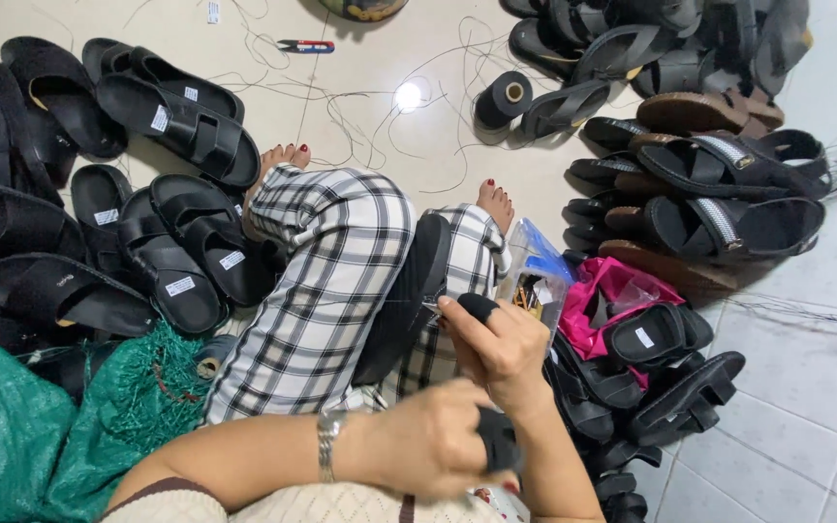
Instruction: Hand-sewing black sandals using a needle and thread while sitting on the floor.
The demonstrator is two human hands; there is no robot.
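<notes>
The person sits on the tiled floor [806, 426] with legs in checked trousers [331, 281] stretched out, a black sandal [409, 291] lying between the knees, sole upward and tilted on the lap. The right hand [501, 349] is closed around a small thin metal tool, likely a needle, at the sandal's near edge; its thumb wears a dark cap. The left hand [433, 446], with a metal wristwatch [329, 444] on its wrist, is closed on a black piece near the body; what that piece is cannot be told.

Just right of the right hand stands a clear plastic bag [535, 271] with small items, and beside it a pink bag [607, 291] under more black sandals. Pairs of black sandals [171, 116] with white labels lie along the floor's left side, and another heap of sandals [709, 174] fills the far right corner. A spool of black thread [506, 97] stands at the far middle among loose threads, with small clippers [304, 46] beyond it. A green mesh sack [21, 426] lies at the near left.
</notes>
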